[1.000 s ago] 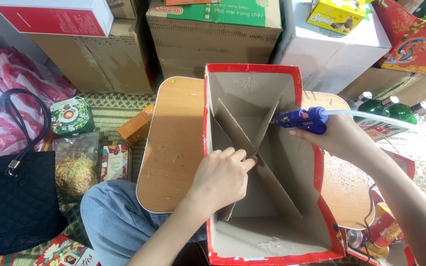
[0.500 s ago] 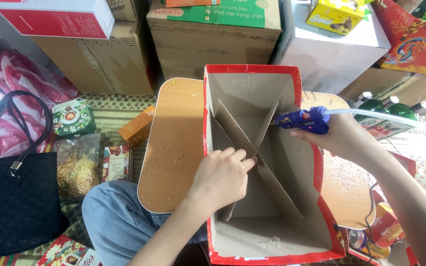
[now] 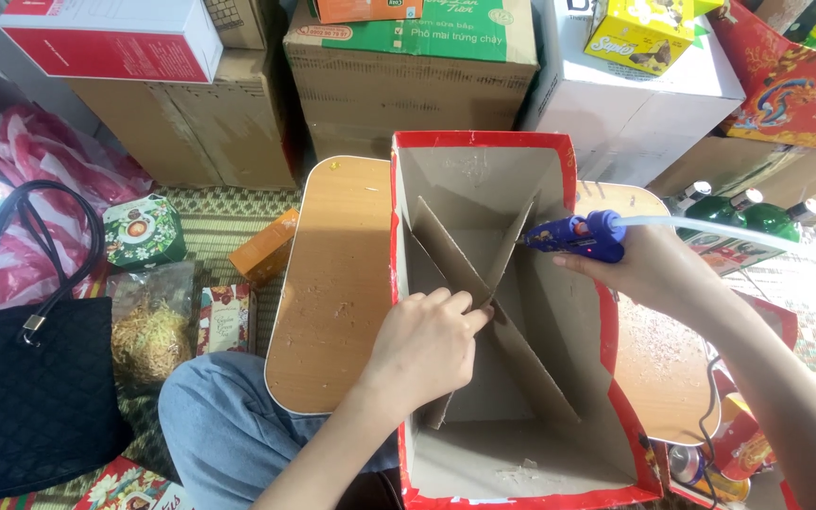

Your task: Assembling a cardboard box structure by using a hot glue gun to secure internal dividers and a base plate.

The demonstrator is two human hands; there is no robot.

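While the red-edged cardboard box stands open on the small wooden table in front of you, two cardboard divider strips cross inside it in an X. Your left hand reaches over the box's left wall and rests on the crossing — fingers curled, fingertips pressing the strips where they meet. Your right hand comes in over the right wall, closed around the grip of a blue glue gun; its nozzle points left at the upper end of one strip, and a pale glue stick juts out behind it.

Bits of debris lie on the box floor and on the tabletop. Your knee, in blue denim, sits just below the table. To the left — on the woven mat — lie a small orange box, a green tin, a bag of straw-like filler and a black quilted handbag. Stacked cartons stand behind the table, and green bottles are at the right.
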